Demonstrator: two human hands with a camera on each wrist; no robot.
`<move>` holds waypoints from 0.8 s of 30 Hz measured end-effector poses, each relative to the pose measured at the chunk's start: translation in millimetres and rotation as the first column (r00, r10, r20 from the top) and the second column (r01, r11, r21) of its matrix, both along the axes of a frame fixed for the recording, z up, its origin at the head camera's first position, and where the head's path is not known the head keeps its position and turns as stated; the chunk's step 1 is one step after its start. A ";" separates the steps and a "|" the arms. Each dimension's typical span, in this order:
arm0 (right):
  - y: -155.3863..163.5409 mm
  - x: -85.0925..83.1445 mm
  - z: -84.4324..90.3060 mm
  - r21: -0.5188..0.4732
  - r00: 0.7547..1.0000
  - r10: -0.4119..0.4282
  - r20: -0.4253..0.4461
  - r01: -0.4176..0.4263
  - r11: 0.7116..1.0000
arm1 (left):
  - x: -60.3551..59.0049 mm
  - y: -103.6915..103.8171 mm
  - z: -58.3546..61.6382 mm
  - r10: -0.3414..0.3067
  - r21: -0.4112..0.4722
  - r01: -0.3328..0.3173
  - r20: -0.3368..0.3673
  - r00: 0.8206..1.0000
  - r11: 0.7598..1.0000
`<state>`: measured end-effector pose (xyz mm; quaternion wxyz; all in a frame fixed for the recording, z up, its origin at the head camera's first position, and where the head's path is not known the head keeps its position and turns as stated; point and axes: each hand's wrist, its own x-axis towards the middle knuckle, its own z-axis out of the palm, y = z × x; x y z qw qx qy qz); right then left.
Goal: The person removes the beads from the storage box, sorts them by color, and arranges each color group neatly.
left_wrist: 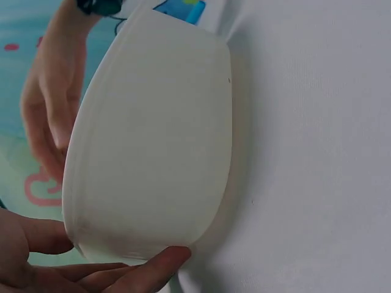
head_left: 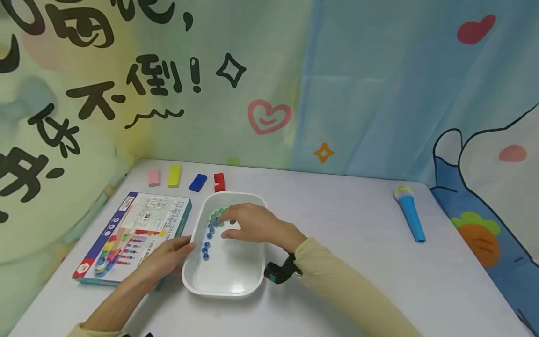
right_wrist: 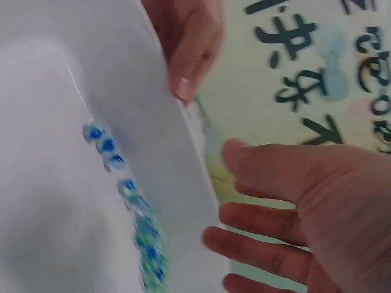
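A white tray (head_left: 229,276) holds blue marbles (head_left: 205,256) and green marbles (head_left: 224,211), strung out in a curved line along its left and far sides. My left hand (head_left: 170,255) grips the tray's left rim, the thumb over the edge and the fingers against the outer wall, as the left wrist view shows (left_wrist: 91,268). Over the tray's far half hovers my right hand (head_left: 257,223), thumb and fingers apart and loosely bent. The right wrist view shows nothing between those fingers (right_wrist: 256,244); blue marbles (right_wrist: 107,145) lie beside the tray wall.
Left of the tray lies a picture box (head_left: 139,224). Behind are a pink block (head_left: 154,178), a yellow block (head_left: 174,176), a blue block (head_left: 198,182) and a red block (head_left: 219,182). A blue toy microphone (head_left: 411,216) lies far right. A printed curtain (head_left: 358,93) backs the table.
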<state>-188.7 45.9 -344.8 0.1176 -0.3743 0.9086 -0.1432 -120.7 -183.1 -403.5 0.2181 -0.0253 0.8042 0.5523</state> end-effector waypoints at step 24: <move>-64.7 -7.4 -53.9 0.233 0.990 0.137 -0.037 -0.125 0.965 | -3.9 -7.1 -5.0 -0.071 0.222 0.060 0.040 0.997 0.973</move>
